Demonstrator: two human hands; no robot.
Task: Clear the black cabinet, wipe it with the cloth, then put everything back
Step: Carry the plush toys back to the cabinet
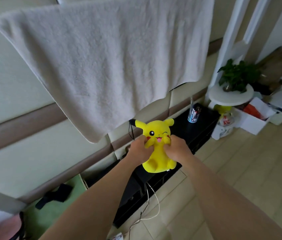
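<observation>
Over black cabinet (198, 131), left hand (139, 149), right hand (177, 149) grip yellow plush (156, 130) between them

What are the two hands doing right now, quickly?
Left hand: closed, gripping the yellow plush toy on one side.
Right hand: closed, gripping the same toy on the other side.

Room backdrop: padded wall, tiled floor, cluttered right corner.
Cream padded wall panels (7, 75) with a brown horizontal band (15, 126); beige floor tiles (240, 170). White door frame (230, 40) at right, round white side table (223, 99) beside it carrying a potted green plant (237, 75). Open white boxes (252, 123) on the floor near the table. Green mat (78, 187) lower left. Soft, even light.
</observation>
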